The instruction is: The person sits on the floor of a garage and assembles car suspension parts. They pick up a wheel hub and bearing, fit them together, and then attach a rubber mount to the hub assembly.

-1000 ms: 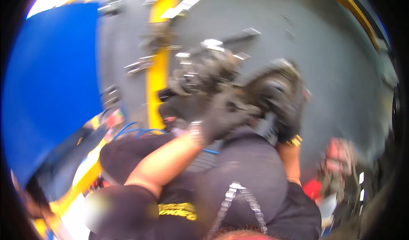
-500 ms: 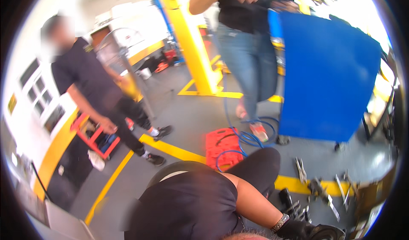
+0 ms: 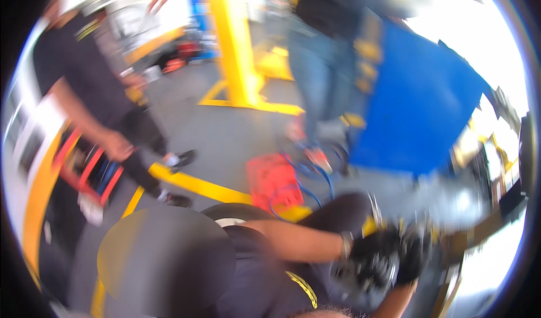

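Note:
My bare left forearm (image 3: 298, 240), with a watch at the wrist, reaches to the right. It ends in a black-gloved left hand (image 3: 373, 247). My right hand (image 3: 411, 263), also in a black glove, comes up from the lower edge close beside it. Grey metal parts (image 3: 369, 273) show just below and between the two gloves, too smeared to name. Both hands are near or against this metal, but motion blur hides their fingers. My bent knee (image 3: 346, 208) in dark trousers is just beyond the left forearm.
Ahead lie a red plastic case (image 3: 274, 182) and a looped blue hose (image 3: 326, 180). A person in jeans (image 3: 315, 64) stands by a large blue panel (image 3: 422, 104). Another person (image 3: 84, 75) is at left, beside a red cart (image 3: 93, 174). A yellow post (image 3: 231, 47) rises behind.
My left forearm has swung up, and its gloved hand has left the lower edge. My right hand has come into view beside it. The whole view has shifted and blurred.

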The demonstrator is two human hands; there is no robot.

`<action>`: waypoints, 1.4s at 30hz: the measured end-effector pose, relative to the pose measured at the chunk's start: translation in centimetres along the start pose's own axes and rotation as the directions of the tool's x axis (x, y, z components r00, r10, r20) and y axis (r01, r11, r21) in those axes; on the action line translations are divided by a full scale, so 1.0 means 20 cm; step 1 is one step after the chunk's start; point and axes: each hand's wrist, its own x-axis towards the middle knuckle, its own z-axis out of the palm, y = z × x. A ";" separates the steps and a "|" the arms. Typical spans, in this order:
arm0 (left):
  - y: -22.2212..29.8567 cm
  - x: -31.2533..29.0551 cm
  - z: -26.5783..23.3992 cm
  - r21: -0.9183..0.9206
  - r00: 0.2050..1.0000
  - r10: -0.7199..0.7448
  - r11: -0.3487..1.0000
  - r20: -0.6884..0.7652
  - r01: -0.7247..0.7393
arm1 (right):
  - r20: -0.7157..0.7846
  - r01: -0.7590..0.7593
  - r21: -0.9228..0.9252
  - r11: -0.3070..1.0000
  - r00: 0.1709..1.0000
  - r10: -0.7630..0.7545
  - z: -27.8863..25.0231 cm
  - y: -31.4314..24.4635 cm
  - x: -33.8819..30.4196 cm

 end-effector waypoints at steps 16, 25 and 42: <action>0.03 0.51 0.06 -0.426 0.997 0.034 0.903 -0.073 -0.062 | -0.098 0.080 0.678 0.731 0.995 -0.019 -0.25 0.17 -0.21; 0.00 0.53 -0.09 0.264 0.960 0.243 0.925 0.136 -0.272 | -0.261 0.062 -0.681 0.730 0.910 -0.321 -0.15 0.19 -0.15; -0.09 0.54 -0.09 0.462 0.984 0.102 0.873 0.145 -0.159 | -0.160 -0.064 -0.894 0.444 0.970 -0.182 -0.25 0.24 -0.21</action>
